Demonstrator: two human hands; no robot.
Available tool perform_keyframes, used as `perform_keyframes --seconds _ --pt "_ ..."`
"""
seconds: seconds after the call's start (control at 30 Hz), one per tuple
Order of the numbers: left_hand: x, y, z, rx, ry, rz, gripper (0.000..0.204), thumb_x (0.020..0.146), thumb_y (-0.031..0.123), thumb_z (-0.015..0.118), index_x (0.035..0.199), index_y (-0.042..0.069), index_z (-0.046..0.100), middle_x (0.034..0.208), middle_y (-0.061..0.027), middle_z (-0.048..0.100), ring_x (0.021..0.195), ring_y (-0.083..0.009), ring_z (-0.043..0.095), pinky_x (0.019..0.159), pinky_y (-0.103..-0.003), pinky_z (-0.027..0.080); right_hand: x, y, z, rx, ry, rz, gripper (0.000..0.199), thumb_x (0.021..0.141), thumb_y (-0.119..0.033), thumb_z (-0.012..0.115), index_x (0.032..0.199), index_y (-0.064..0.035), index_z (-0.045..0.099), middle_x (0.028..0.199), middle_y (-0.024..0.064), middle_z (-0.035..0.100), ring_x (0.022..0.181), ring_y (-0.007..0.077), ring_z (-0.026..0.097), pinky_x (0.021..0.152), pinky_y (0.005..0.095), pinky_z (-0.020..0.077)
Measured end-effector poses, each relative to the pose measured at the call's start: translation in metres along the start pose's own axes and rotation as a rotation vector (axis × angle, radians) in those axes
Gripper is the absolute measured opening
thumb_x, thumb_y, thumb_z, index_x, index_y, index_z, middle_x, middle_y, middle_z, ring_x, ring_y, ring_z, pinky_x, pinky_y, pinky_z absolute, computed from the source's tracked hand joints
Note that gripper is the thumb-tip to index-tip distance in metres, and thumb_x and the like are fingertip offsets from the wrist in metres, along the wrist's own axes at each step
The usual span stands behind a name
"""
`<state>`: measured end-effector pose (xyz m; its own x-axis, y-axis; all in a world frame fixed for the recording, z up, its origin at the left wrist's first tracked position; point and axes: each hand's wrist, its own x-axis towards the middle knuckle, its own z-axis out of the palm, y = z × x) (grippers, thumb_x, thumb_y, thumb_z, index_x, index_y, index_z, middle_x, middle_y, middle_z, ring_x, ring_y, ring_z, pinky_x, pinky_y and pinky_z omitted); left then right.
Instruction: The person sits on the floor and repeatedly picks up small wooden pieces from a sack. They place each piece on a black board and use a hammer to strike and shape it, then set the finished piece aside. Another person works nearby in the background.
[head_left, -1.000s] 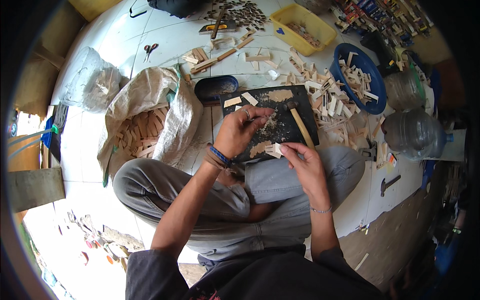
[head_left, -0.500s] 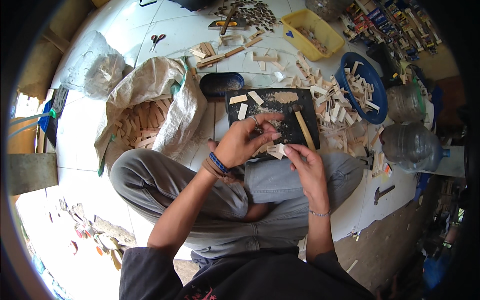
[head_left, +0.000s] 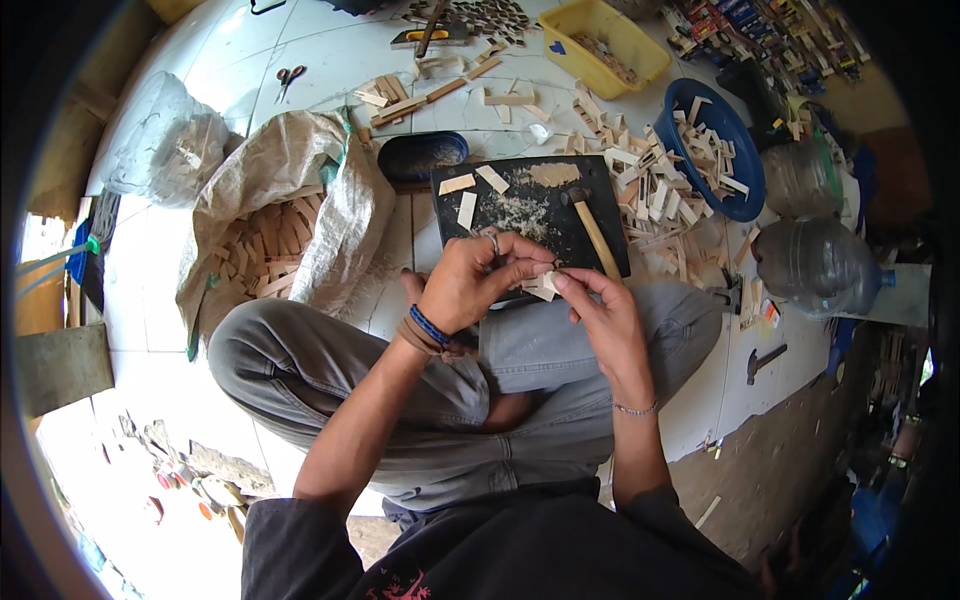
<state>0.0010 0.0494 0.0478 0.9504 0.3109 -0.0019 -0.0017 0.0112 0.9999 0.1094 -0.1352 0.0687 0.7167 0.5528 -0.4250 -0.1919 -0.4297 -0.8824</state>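
Over the near edge of a black board, my two hands meet at a small pale wooden piece with a notched shape. My right hand pinches it between thumb and fingers. Closed above the piece's top, thumb against forefinger, is my left hand; anything tiny in that pinch is too small to name. A hammer with a wooden handle lies on the board's right side. Three loose wooden slips, one of them a pale slip, rest at its left among sawdust.
Left stands an open woven sack of wood pieces. Right are a heap of wooden pieces, a blue basin, a large plastic bottle and a second hammer. Farther off: a yellow tub, scissors, a dark oval tray.
My left thumb and forefinger have closed together and come down to the wooden piece, beside my right fingertips. The whole view has shifted slightly.
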Motion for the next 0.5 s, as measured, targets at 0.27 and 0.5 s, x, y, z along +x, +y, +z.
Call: perform_keyframes --seconds 0.27,0.5 --pt "0.0014 -0.0043 0.0034 0.026 0.050 0.089 0.016 0.095 0.006 0.074 0.111 0.003 0.078 0.097 -0.0079 0.076 0.090 -0.0130 0.070 0.081 -0.028 0.055 -0.0002 -0.0023 0.0013 0.004 -0.001 0.003 0.025 0.099 -0.021 0.075 0.112 0.0000 0.076 0.087 -0.0029 0.066 0.072 0.0050 0.052 0.063 0.0204 0.0424" --pt "0.0015 -0.0006 0.0031 0.167 0.078 0.166 0.017 0.093 0.004 0.074 0.110 0.005 0.078 0.094 -0.0086 0.076 0.084 -0.0196 0.068 0.075 -0.032 0.054 0.0012 -0.0003 0.0001 0.015 0.000 0.010 0.026 0.098 -0.021 0.075 0.113 -0.0003 0.076 0.087 -0.0024 0.067 0.071 0.0049 0.052 0.063 0.0199 0.0426"
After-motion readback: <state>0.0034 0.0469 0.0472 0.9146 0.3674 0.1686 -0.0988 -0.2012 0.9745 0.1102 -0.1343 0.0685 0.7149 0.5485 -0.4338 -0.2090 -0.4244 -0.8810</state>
